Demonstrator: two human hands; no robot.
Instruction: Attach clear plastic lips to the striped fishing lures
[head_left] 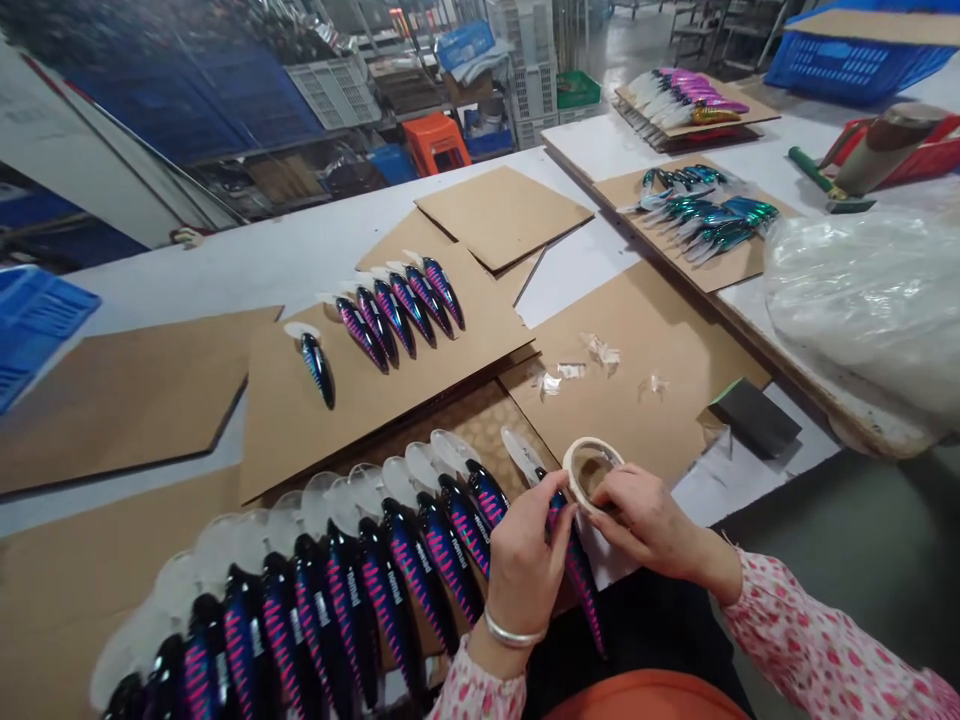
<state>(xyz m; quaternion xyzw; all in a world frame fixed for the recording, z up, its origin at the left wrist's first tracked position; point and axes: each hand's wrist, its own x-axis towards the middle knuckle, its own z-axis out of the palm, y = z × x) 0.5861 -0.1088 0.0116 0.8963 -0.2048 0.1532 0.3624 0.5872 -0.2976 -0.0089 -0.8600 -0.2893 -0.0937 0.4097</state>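
Observation:
My right hand [649, 518] grips a roll of pale tape [574, 462], thumb and fingers closed on its ring. Beside it, my left hand [529, 555] is closed in a pinch at the left edge of the roll. A dark blue and pink fishing lure [581, 590] with a clear lip runs down between my hands; its upper part is partly covered by my left fingers. What exactly the left fingertips pinch is too small to tell. Left of my hands, a long row of similar lures [349, 600] lies side by side, clear lips pointing away from me.
Several more lures [397, 310] lie on a cardboard sheet [465, 350] ahead. Tape scraps [600, 350] and a dark block [756, 418] are to the right. Farther right are teal lures [701, 215], a plastic bag [862, 310] and a blue basket [847, 65]. Another blue basket [37, 325] stands left.

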